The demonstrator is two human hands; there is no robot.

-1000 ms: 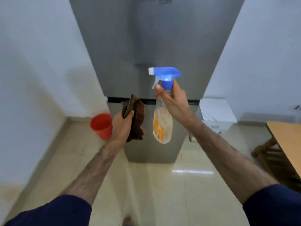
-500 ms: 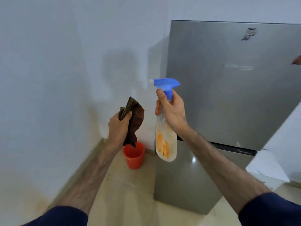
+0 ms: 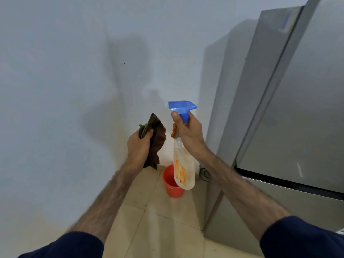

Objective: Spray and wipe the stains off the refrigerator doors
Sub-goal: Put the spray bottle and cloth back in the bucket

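Head view, both forearms raised in front of a pale wall (image 3: pixel 65 81), dark blue sleeves at the bottom edge.

Left hand (image 3: pixel 138 147): closed around a bunched brown cloth (image 3: pixel 157 138); folds stick out above and below the fist.

Right hand (image 3: pixel 187 134): closed around the neck of a spray bottle (image 3: pixel 183 168), thumb up against the blue trigger head (image 3: pixel 181 107). Nozzle points left, toward the wall. Bottle body hangs below the hand, translucent, orange patches on it.

Refrigerator (image 3: pixel 290 118): grey, at right of frame, to the right of the bottle and apart from both hands. Dark seam divides upper door from lower.

Red bucket (image 3: pixel 172 188) on the tiled floor (image 3: pixel 158 229), in the corner between wall and refrigerator, partly behind the bottle
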